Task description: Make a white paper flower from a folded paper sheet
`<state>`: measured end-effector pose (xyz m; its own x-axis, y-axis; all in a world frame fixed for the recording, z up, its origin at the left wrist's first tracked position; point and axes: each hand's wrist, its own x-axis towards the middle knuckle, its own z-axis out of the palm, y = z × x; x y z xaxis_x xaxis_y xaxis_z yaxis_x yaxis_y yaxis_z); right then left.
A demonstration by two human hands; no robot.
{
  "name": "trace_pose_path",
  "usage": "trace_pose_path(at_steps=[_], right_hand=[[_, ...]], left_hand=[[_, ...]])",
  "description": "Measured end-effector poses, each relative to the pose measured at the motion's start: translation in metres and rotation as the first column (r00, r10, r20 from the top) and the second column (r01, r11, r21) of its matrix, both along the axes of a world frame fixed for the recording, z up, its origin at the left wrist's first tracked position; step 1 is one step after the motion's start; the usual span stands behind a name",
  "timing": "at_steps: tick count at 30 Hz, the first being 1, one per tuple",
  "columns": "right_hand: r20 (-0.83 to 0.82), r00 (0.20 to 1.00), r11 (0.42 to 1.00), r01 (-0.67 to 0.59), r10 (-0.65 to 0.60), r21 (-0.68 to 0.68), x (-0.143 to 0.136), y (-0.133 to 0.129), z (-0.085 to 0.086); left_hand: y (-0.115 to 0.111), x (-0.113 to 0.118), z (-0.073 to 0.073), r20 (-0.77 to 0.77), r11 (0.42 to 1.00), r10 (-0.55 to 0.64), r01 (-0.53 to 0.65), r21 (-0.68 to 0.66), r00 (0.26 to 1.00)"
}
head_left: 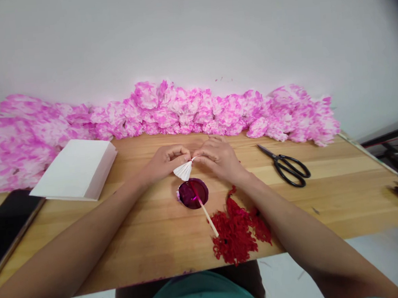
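A small fan of pleated white paper [183,170] hangs between my hands, gathered to a narrow neck at its top. My left hand [172,159] is closed, thumb and fingers pinching the paper near that neck. From the other side, my right hand [218,156] is closed with its fingertips at the gathered end, where a speck of red shows; whether it grips thread or paper is too small to tell. Just below the fan stands a small round dish of dark magenta liquid [188,197]. A light wooden stick [209,218] leans in it, its tip stained pink.
Red yarn [237,232] lies tangled by the table's front edge. Black-handled scissors [287,165] rest at right. A white paper stack [79,168] and a dark phone-like slab [10,225] are at left. Pink-and-white paper flowers [182,107] line the wall.
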<state>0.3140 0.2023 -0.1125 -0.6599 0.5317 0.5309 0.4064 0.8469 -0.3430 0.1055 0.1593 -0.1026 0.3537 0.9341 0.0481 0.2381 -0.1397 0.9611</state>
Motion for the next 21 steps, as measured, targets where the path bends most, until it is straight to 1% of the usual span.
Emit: trace_pose_path(at_steps=[4, 6, 11, 13, 15, 17, 21], right_hand=[[-0.012, 1.0, 1.0, 0.028, -0.028, -0.012, 0.002, 0.002, 0.003], [-0.012, 0.998, 0.998, 0.058, -0.058, -0.016, 0.002, 0.002, 0.005], [0.016, 0.995, 0.995, 0.098, -0.099, 0.033, 0.001, 0.0, 0.007], [0.018, 0.994, 0.993, 0.103, -0.104, 0.061, 0.001, -0.002, 0.007], [0.01, 0.994, 0.991, 0.107, -0.108, 0.084, 0.0, -0.003, 0.007], [0.0, 0.993, 0.989, 0.114, -0.114, 0.094, 0.0, -0.003, 0.006], [0.004, 0.992, 0.991, 0.127, -0.127, 0.051, 0.001, -0.002, 0.004]], left_hand=[[-0.003, 0.001, 0.006, -0.073, 0.998, -0.021, 0.026, 0.062, 0.997], [-0.003, 0.001, 0.006, -0.079, 0.998, -0.013, 0.018, 0.061, 0.997], [0.002, -0.001, 0.0, -0.027, 0.988, 0.143, -0.141, 0.063, 0.989], [0.004, 0.0, -0.003, -0.023, 0.986, 0.151, -0.149, 0.075, 0.988], [0.004, 0.002, -0.004, -0.08, 0.984, 0.144, -0.134, 0.113, 0.986], [0.004, 0.004, -0.005, -0.169, 0.974, 0.16, -0.128, 0.185, 0.973], [0.006, 0.004, -0.006, -0.241, 0.948, 0.193, -0.117, 0.296, 0.951]])
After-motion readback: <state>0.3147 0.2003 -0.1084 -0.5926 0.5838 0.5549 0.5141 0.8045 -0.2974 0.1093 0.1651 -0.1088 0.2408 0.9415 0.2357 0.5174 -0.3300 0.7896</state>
